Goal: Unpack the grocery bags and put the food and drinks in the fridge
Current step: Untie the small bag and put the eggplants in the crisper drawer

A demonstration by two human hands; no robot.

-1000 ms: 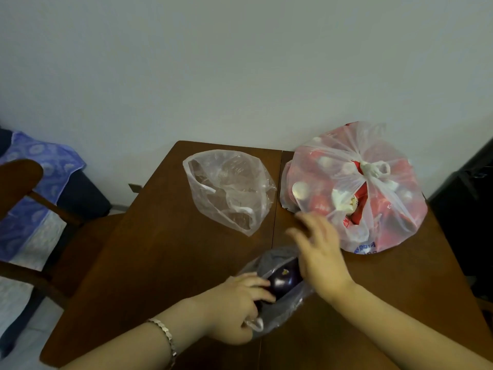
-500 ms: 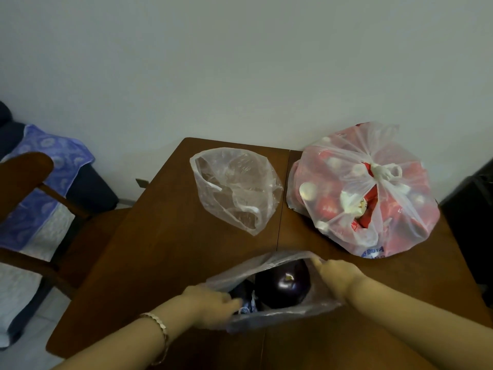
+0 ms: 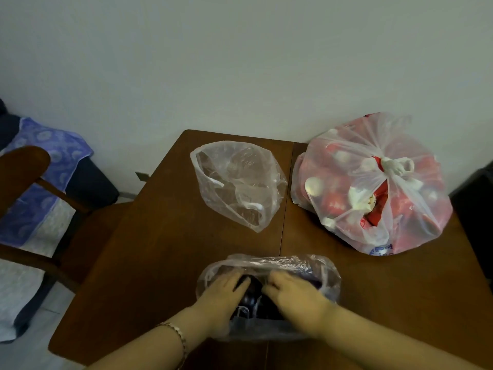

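A clear plastic bag [image 3: 293, 263] lies at the table's near edge with dark purple eggplants [image 3: 252, 297] inside. Both my hands are in its mouth. My left hand [image 3: 222, 296] lies with its fingers stretched over the left eggplant. My right hand [image 3: 294, 296] curls its fingers over the eggplant on the right, which it mostly hides. A tied, full bag [image 3: 373, 188] of red and white packages stands at the back right. An empty clear bag [image 3: 237, 182] lies open at the back middle.
The brown wooden table [image 3: 160, 263] stands against a pale wall. A wooden chair [image 3: 24, 172] and a blue patterned cloth [image 3: 45, 166] are to the left. A dark object [image 3: 474, 204] stands at the right edge.
Both hands have let go of the bag's rim and gone inside the bag onto the eggplants. The bag's mouth has sagged over them.
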